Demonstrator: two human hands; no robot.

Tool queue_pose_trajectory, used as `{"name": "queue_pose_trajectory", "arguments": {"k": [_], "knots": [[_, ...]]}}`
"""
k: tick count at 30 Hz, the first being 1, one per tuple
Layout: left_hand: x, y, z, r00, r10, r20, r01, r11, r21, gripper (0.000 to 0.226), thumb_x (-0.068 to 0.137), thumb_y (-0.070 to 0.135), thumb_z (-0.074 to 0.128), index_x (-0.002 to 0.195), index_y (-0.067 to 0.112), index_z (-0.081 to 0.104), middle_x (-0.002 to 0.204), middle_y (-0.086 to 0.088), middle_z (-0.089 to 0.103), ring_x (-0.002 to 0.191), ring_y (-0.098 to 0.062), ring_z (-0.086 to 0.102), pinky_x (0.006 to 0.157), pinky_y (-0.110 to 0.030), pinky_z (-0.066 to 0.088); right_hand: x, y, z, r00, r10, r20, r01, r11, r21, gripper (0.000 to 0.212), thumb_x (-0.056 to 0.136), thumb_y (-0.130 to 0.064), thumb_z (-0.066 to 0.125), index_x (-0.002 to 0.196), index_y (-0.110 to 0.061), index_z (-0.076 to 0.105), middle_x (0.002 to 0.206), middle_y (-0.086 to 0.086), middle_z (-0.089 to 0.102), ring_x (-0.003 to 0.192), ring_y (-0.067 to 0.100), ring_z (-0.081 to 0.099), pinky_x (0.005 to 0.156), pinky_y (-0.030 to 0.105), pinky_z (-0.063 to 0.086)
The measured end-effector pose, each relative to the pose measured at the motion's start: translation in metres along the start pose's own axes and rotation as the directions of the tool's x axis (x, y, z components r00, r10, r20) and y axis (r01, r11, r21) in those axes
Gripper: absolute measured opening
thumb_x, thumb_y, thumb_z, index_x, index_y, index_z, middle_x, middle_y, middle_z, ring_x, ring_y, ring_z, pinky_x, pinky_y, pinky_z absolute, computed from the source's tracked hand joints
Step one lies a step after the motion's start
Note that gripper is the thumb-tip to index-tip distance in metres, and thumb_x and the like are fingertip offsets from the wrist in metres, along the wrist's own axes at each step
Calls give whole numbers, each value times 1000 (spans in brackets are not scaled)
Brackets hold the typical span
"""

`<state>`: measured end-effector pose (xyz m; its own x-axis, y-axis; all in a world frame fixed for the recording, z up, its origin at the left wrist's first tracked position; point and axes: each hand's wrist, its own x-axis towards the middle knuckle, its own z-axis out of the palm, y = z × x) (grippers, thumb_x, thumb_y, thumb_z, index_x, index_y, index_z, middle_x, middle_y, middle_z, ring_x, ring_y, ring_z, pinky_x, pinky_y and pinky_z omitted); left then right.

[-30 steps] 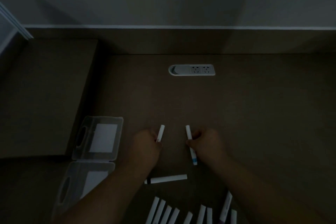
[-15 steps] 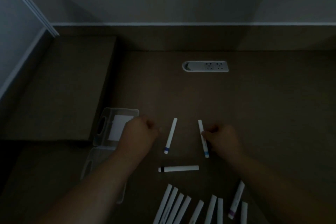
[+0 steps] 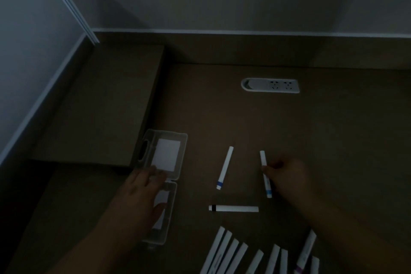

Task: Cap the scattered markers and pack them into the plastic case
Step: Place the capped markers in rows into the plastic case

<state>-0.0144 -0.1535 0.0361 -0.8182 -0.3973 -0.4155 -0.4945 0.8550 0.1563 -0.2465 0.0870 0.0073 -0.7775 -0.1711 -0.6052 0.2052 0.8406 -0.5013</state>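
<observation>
Clear plastic case (image 3: 165, 140) lying open at the left of the brown counter (image 3: 333, 140), two halves hinged together, a white label in each. Left hand (image 3: 142, 193) spread flat over the hinge and the near half, fingers straight, touching the plastic, hiding part of the near label. Right hand (image 3: 287, 176) well apart from the left, fingers curled round a white marker with a light-blue band (image 3: 266, 173), pinching it near the middle; tip toward the wall, banded end toward the body.

Between the two hands, a loose marker with a blue band (image 3: 225, 168), lying free on the counter, slightly tilted. Nearer the body, a marker with a black band (image 3: 233, 208) lying crosswise, touching neither hand. Along the bottom edge, a row of white markers (image 3: 231, 251), side by side and cut off by the frame; at the right end of it, one with a purple band (image 3: 305, 251).

Farther back, a white socket strip (image 3: 270, 85) set into the counter. At the left, a raised brown ledge (image 3: 106, 104) just beside the case. Pale wall behind. Dim light throughout; caps hard to tell from barrels.
</observation>
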Motion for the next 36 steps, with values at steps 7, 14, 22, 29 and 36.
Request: {"name": "queue_pose_trajectory", "arguments": {"k": [7, 14, 22, 29, 36], "knots": [[17, 12, 13, 997, 11, 78, -9, 1000, -25, 75, 92, 50, 58, 153, 48, 14, 166, 10, 2, 152, -20, 2, 123, -43, 18, 0, -1, 1, 1000, -21, -1, 21, 997, -74, 18, 91, -31, 66, 106, -24, 62, 88, -3, 60, 75, 9, 59, 57, 26, 46], [33, 44, 15, 994, 24, 102, -22, 999, -28, 83, 89, 50, 61, 152, 49, 8, 165, 9, -5, 152, -23, -8, 122, -53, 12, 3, 4, -1, 999, -36, -25, 34, 997, -75, 11, 90, -31, 67, 98, -29, 61, 87, -7, 58, 75, 7, 58, 65, 29, 52], [66, 80, 25, 997, 70, 23, -68, 996, -54, 83, 88, 52, 62, 152, 47, 10, 165, 6, 1, 152, -26, -5, 121, -56, 8, 6, 8, -2, 999, -15, -46, 12, 998, -64, 17, 90, -31, 68, 104, -24, 63, 82, -7, 57, 75, 9, 60, 73, 37, 58], [83, 115, 33, 988, 134, -71, -139, 988, -66, 78, 89, 56, 58, 153, 43, 14, 165, 0, 11, 151, -29, 4, 120, -55, 10, 5, 10, -7, 1000, 4, -25, -5, 999, -50, 17, 92, -28, 65, 108, -24, 59, 88, -4, 56, 76, 10, 59, 64, 30, 54], [82, 116, 34, 987, 148, -66, -154, 984, -89, 82, 93, 57, 51, 156, 36, 3, 166, 2, -1, 152, -25, -5, 120, -50, 3, 5, 7, -6, 996, -65, -54, 62, 997, -56, 5, 93, -24, 63, 93, -25, 59, 81, -7, 55, 72, 6, 56, 61, 25, 50]]}}
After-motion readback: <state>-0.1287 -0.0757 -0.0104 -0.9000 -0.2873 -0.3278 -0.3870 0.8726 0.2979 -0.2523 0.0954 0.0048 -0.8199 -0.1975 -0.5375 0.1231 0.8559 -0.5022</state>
